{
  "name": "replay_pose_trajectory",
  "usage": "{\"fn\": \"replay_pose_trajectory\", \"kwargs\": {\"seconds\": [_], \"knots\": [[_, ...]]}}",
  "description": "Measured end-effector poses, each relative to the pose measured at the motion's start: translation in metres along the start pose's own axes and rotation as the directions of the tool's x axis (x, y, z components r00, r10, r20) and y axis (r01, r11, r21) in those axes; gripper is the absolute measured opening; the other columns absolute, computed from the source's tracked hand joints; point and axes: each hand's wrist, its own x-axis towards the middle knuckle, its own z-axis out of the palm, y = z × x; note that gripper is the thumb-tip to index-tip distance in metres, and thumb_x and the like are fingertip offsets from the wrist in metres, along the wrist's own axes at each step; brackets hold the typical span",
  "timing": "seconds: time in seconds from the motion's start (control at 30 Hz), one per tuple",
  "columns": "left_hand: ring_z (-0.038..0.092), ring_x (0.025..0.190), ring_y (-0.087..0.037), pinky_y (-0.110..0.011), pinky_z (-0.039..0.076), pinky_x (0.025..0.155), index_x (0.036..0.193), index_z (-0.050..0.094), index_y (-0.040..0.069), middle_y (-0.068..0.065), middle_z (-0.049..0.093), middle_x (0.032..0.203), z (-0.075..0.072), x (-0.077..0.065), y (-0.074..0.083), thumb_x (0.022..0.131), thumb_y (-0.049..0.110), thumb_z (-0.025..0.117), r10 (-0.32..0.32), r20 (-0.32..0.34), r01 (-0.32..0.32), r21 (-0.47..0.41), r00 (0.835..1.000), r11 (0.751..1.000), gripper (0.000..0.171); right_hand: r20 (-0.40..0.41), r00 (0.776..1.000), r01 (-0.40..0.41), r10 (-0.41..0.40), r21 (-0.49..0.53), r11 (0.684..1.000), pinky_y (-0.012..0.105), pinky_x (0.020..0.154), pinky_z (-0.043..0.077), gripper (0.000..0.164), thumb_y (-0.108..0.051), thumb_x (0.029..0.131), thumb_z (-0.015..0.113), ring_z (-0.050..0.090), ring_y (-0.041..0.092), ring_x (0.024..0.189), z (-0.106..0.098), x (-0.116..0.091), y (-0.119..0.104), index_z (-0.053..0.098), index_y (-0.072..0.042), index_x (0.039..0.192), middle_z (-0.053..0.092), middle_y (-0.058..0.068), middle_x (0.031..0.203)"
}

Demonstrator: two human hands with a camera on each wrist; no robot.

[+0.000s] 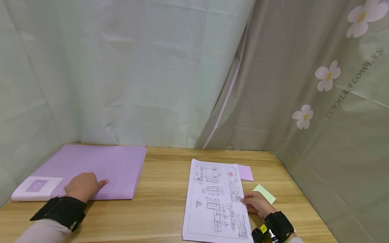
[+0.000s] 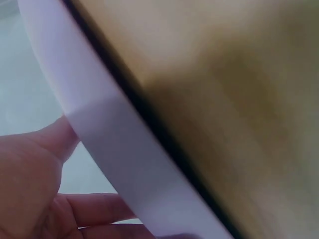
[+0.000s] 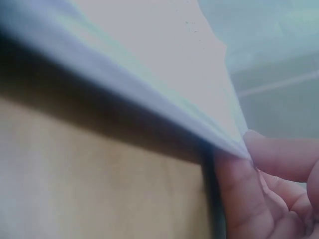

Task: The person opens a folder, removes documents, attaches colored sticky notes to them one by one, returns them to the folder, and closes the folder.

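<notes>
A closed purple folder (image 1: 112, 165) lies on the table at the left, with a pale label at its near left corner. My left hand (image 1: 81, 186) rests on its near part, thumb stretched to the right. In the left wrist view, the thumb and fingers lie against the upper edge of the folder's spine (image 2: 114, 129). At the centre right lies a stack of printed technical drawings (image 1: 212, 202). My right hand (image 1: 258, 204) pinches its right edge, thumb on top. In the right wrist view, the pinched sheets (image 3: 164, 64) sit between thumb and fingers.
A pink-purple sticky note (image 1: 245, 172) shows from behind the sheets' upper right side. Just beyond my right hand lies a pale green sticky note (image 1: 265, 194). Curtains (image 1: 152, 74) hang along the back and sides of the wooden table (image 1: 152, 216).
</notes>
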Motion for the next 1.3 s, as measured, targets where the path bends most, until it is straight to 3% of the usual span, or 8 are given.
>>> {"fn": "replay_pose_trajectory", "kwargs": {"seconds": [0.1, 0.3, 0.5, 0.7, 0.9, 1.13, 1.3], "knots": [[0.053, 0.082, -0.053, -0.071, 0.036, 0.070, 0.090, 0.061, -0.011, -0.037, 0.055, 0.094, -0.002, 0.005, -0.001, 0.077, 0.060, 0.053, -0.027, 0.019, 0.027, -0.002, 0.999, 1.000, 0.073, 0.011, 1.000, 0.025, -0.024, -0.039, 0.999, 0.030, 0.062, 0.054, 0.029, -0.006, 0.082, 0.061, 0.065, 0.017, 0.068, 0.005, 0.005, -0.005, 0.057, 0.011, 0.105, 0.067, 0.008, 0.081], [0.054, 0.081, -0.049, -0.069, 0.037, 0.071, 0.091, 0.061, -0.010, -0.036, 0.056, 0.095, -0.007, 0.006, -0.002, 0.078, 0.059, 0.052, -0.035, 0.056, 0.035, 0.001, 0.998, 0.999, 0.072, -0.007, 0.999, 0.048, -0.049, -0.113, 0.992, 0.030, 0.060, 0.053, 0.025, -0.006, 0.082, 0.061, 0.064, 0.016, 0.065, 0.023, 0.018, -0.015, 0.058, 0.010, 0.101, 0.067, 0.008, 0.080], [0.055, 0.074, -0.045, -0.065, 0.040, 0.065, 0.084, 0.062, -0.008, -0.034, 0.057, 0.088, -0.011, 0.006, -0.008, 0.076, 0.061, 0.053, 0.022, 0.007, -0.021, -0.011, 1.000, 1.000, 0.070, -0.022, 0.997, 0.065, -0.070, -0.166, 0.984, 0.031, 0.061, 0.054, 0.022, -0.005, 0.081, 0.061, 0.063, 0.016, 0.066, 0.039, 0.033, -0.026, 0.059, 0.009, 0.098, 0.066, 0.009, 0.081], [0.055, 0.068, -0.036, -0.057, 0.043, 0.059, 0.081, 0.060, -0.008, -0.030, 0.058, 0.081, -0.015, 0.003, -0.008, 0.076, 0.059, 0.054, 0.038, -0.008, -0.038, -0.025, 0.999, 0.999, 0.067, -0.026, 0.997, 0.068, -0.075, -0.199, 0.978, 0.030, 0.060, 0.054, 0.019, -0.006, 0.080, 0.063, 0.063, 0.016, 0.063, 0.053, 0.037, -0.034, 0.061, 0.007, 0.093, 0.066, 0.007, 0.077], [0.049, 0.062, -0.026, -0.039, 0.040, 0.049, 0.078, 0.061, -0.005, -0.018, 0.056, 0.072, -0.017, 0.001, -0.004, 0.078, 0.059, 0.052, 0.011, -0.007, -0.011, -0.032, 1.000, 0.999, 0.064, -0.021, 0.995, 0.089, -0.099, -0.279, 0.956, 0.032, 0.057, 0.054, 0.020, -0.010, 0.078, 0.066, 0.061, 0.016, 0.060, 0.053, 0.034, -0.037, 0.064, 0.006, 0.091, 0.065, 0.008, 0.074], [0.047, 0.063, -0.024, -0.037, 0.038, 0.050, 0.079, 0.061, -0.003, -0.012, 0.052, 0.069, -0.018, -0.002, -0.001, 0.080, 0.059, 0.049, -0.026, 0.029, 0.025, 0.006, 0.999, 1.000, 0.063, -0.102, 0.987, 0.085, -0.121, -0.303, 0.949, 0.029, 0.052, 0.052, 0.013, -0.005, 0.077, 0.064, 0.057, 0.014, 0.056, 0.046, 0.033, -0.035, 0.062, 0.005, 0.086, 0.061, 0.007, 0.068], [0.049, 0.068, -0.032, -0.042, 0.040, 0.052, 0.078, 0.060, -0.003, -0.020, 0.053, 0.072, -0.018, -0.005, 0.005, 0.080, 0.057, 0.052, 0.029, -0.041, -0.028, 0.025, 0.999, 0.999, 0.061, -0.114, 0.986, 0.086, -0.125, -0.301, 0.950, 0.031, 0.054, 0.052, 0.012, -0.004, 0.078, 0.063, 0.059, 0.015, 0.057, 0.036, 0.031, -0.031, 0.060, 0.006, 0.085, 0.061, 0.007, 0.068]]}}
